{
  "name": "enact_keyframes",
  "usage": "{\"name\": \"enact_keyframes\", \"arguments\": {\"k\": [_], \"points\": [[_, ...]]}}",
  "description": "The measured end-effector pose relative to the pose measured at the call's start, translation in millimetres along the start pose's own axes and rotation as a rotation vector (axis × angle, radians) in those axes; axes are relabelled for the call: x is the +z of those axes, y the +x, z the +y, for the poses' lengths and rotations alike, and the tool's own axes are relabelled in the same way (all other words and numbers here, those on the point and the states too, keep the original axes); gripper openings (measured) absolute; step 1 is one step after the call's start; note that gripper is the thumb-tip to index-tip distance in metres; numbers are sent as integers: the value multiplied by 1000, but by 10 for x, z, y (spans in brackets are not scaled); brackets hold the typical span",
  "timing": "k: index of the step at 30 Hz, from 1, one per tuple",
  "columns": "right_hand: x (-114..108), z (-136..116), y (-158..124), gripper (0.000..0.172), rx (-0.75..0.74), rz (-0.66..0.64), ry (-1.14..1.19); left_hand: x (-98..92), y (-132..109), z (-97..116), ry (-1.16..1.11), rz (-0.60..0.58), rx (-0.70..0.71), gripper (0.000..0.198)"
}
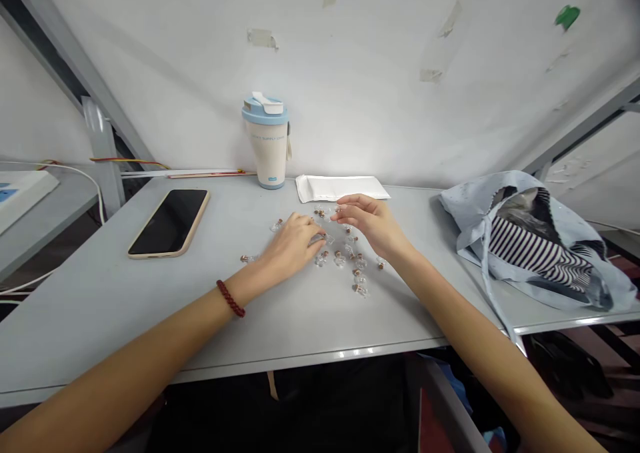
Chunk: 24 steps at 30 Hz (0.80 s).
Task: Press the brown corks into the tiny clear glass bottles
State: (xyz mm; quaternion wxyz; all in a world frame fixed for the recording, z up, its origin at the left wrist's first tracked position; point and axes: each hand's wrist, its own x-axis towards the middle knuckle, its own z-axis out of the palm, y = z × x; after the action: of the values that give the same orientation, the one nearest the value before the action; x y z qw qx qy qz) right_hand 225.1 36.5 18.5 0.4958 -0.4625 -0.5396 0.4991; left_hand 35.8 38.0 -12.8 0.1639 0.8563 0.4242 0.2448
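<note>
**Left hand:** The person's left hand (293,245) sits low over the table, fingers curled down and close together, with the fingertips among the bottles. Whether they pinch one is impossible to tell from here.

**Right hand:** The right hand (367,223) is raised slightly, its fingers (345,207) loosely bent and a little apart, reaching toward the far edge of the bottles. It looks open, with nothing visibly held.

**Bottles:** Tiny clear glass bottles with cork stoppers (340,258) lie scattered on their sides, mostly in the gap between the hands and just in front of the right wrist. One lone bottle (276,225) lies just beyond the left knuckles, and another (249,258) lies just past the outer edge of the left hand.

**Left of the left hand:** A smartphone in a beige case (196,219) lies face up on the pale grey table (150,319), its black screen dark.

**Ahead of the hands:** A cream tumbler with a pale blue lid (266,149) stands upright, well beyond the left hand. A flat white padded envelope (340,188) lies just past the right fingertips.

**Right of the right hand:** A crumpled light-blue cloth bag (530,239) holding black-and-white striped fabric (537,256) slumps near the table's edge.

**Left wrist:** A braided dark-red cord bracelet (231,298) circles it.
</note>
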Motion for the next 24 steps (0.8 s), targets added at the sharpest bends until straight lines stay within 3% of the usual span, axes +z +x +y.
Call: {"name": "enact_keyframes", "arguments": {"k": [5, 11, 17, 24], "points": [[13, 1, -27, 18, 100, -71, 69, 119, 51, -7, 7, 30, -10, 16], [40, -15, -62, 19, 85, -134, -24, -67, -59, 69, -555, 205, -231, 12], [44, 12, -66, 19, 87, -228, -7, -92, -142, 138, -701, 329, -170, 16], [-5, 78, -56, 17, 106, -395, 36, -60, -199, 151, -689, 311, -83, 17]]}}
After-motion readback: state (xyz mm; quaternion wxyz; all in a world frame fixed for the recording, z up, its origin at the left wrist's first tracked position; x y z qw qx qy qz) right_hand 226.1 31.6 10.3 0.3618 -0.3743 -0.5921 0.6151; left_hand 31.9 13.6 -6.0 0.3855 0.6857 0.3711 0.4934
